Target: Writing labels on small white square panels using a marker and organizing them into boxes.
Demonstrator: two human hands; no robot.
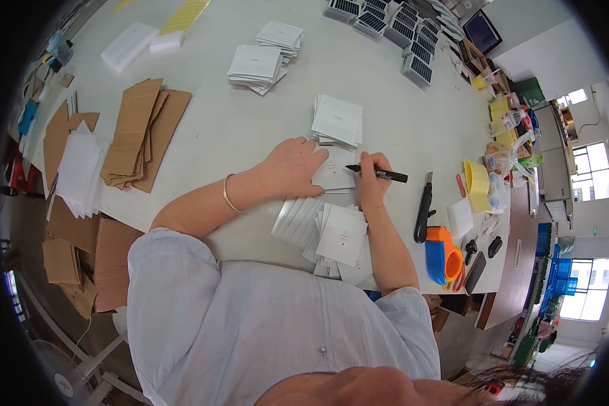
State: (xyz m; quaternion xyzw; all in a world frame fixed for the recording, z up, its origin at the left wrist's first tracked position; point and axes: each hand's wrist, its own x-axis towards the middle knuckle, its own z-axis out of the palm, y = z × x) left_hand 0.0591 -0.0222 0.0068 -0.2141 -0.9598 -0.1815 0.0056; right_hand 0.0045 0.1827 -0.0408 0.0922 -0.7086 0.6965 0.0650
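My right hand (pixel 372 181) is closed around a black marker (pixel 392 176), whose tip points left over a white card (pixel 335 177). Spread fingers of my left hand (pixel 292 168) lie at the left edge of that card, against the table. Just beyond it stands a stack of white cards (pixel 337 120). Closer to my body, more white cards (pixel 342 235) lie fanned out and overlapping, with small dark print on the top one. I cannot make out whether the marker's tip touches the card.
Further off are two more card stacks (pixel 256 65) and several grey grilled units (pixel 399 27). Brown cardboard pieces (pixel 139 132) and white sheets (pixel 81 166) lie left. At right are a box cutter (pixel 423 210), an orange-and-blue tape dispenser (pixel 443 256) and a yellow roll (pixel 477 186).
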